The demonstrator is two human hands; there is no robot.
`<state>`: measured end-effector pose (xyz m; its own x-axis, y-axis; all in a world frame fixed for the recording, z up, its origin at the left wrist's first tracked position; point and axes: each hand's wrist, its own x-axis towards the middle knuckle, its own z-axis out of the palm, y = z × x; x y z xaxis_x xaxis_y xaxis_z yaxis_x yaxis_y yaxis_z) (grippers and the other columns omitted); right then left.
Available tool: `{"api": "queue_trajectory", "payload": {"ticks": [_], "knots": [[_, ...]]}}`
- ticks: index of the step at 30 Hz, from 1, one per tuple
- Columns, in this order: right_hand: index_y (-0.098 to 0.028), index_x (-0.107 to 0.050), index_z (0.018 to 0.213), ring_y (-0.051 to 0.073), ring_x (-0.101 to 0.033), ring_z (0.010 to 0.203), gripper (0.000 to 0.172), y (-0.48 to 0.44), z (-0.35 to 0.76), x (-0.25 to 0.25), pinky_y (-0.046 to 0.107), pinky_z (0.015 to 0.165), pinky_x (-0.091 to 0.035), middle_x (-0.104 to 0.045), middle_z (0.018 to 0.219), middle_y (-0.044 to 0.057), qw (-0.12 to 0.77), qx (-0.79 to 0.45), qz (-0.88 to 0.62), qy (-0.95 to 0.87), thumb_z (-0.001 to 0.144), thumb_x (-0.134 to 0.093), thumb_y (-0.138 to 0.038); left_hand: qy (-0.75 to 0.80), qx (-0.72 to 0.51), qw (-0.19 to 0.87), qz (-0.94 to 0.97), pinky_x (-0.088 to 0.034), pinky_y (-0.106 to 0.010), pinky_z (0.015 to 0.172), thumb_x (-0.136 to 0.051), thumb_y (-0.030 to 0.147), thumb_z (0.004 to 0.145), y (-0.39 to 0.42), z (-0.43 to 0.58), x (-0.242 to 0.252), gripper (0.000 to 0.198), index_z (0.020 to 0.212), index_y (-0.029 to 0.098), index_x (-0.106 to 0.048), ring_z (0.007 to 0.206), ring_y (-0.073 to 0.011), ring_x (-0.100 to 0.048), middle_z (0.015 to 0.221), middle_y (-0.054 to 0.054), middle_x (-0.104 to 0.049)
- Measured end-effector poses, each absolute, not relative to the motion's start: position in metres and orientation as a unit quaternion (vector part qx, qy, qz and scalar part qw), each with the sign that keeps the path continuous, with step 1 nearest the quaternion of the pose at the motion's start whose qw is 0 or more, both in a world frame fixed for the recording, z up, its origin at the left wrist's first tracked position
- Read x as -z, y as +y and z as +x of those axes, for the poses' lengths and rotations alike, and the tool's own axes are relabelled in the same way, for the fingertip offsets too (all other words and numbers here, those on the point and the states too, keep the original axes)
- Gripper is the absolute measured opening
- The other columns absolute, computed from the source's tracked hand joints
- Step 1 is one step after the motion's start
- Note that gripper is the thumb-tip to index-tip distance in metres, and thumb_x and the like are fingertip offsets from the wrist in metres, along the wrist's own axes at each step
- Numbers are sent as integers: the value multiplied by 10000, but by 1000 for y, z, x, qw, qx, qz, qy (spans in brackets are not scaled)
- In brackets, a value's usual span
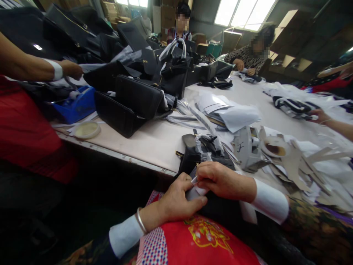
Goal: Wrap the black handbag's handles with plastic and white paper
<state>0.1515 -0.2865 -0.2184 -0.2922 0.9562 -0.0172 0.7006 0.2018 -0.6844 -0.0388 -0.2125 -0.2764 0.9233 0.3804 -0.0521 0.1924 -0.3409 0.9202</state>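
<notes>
My left hand (178,200) is closed on a whitish wrapping sheet (200,191), its thumb lying along the near side. From the right, my right hand (220,180) pinches the sheet's upper part between its fingertips. Both hands meet at the table edge, just above my red apron (209,243). A black handbag (190,147) with plastic-wrapped handles stands right behind my fingers. Dark material lies under my right hand, but I cannot tell whether it belongs to that bag. Whatever the sheet covers is hidden by my fingers.
Black handbags (138,99) crowd the table's left and back. A blue bin (77,106) and a round lid (86,129) sit at left. White sheets (228,110), a tape dispenser (248,147) and cardboard strips (300,169) lie at right. Several co-workers stand around the table.
</notes>
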Motion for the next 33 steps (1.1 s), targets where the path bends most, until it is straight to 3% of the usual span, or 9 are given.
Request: {"api": "queue_trajectory", "payload": {"ticks": [5,13,15,19,26,29,33], "knots": [[-140,-602,730,138,-517,701,213,-289,152,222,262,657,-392,-583,724,34,241,-279,-549,-750,938,-581,-182,208,-106,534,813,-452,-298,780,-658,460,873,-217,-35,277,272,847,197,-723,843,-171,-575,869,-23,-551],[-137,-685,814,150,-619,742,195,-285,157,221,265,701,-472,-677,783,51,239,-364,-551,-712,938,-625,-275,197,-64,704,679,-387,-257,627,-649,440,843,-219,-26,291,300,772,149,-664,676,-129,-508,733,8,-556],[-146,-693,948,147,-658,783,106,-283,160,214,257,733,-496,-721,860,41,220,-409,-563,-684,916,-643,-233,200,-77,732,647,-389,-254,625,-664,420,822,-220,-24,292,280,756,148,-653,673,-130,-510,730,4,-570],[-161,-617,1239,154,-689,901,352,-276,166,195,262,810,-508,-748,1040,49,149,-418,-580,-684,888,-631,-142,201,-98,727,649,-401,-257,641,-664,374,812,-223,-20,290,234,744,151,-656,676,-134,-509,736,-3,-588],[-144,-757,938,205,-671,891,113,-252,144,173,297,800,-483,-730,916,95,-71,-311,-554,-769,894,-662,-186,213,-135,684,684,-392,-254,637,-640,337,833,-227,-17,287,214,785,138,-704,701,-138,-524,742,-2,-615],[-127,-749,825,202,-637,792,169,-243,133,172,295,693,-448,-705,844,104,-176,-265,-551,-772,909,-626,-207,233,-121,667,697,-371,-251,592,-653,375,831,-228,-17,290,263,750,128,-692,638,-122,-487,687,7,-591],[-129,-731,753,139,-538,654,188,-239,133,180,267,589,-382,-679,769,71,-209,-276,-512,-786,894,-607,-142,256,-85,655,706,-399,-256,601,-650,410,840,-227,-18,292,314,750,118,-721,625,-129,-508,676,-8,-619]]}}
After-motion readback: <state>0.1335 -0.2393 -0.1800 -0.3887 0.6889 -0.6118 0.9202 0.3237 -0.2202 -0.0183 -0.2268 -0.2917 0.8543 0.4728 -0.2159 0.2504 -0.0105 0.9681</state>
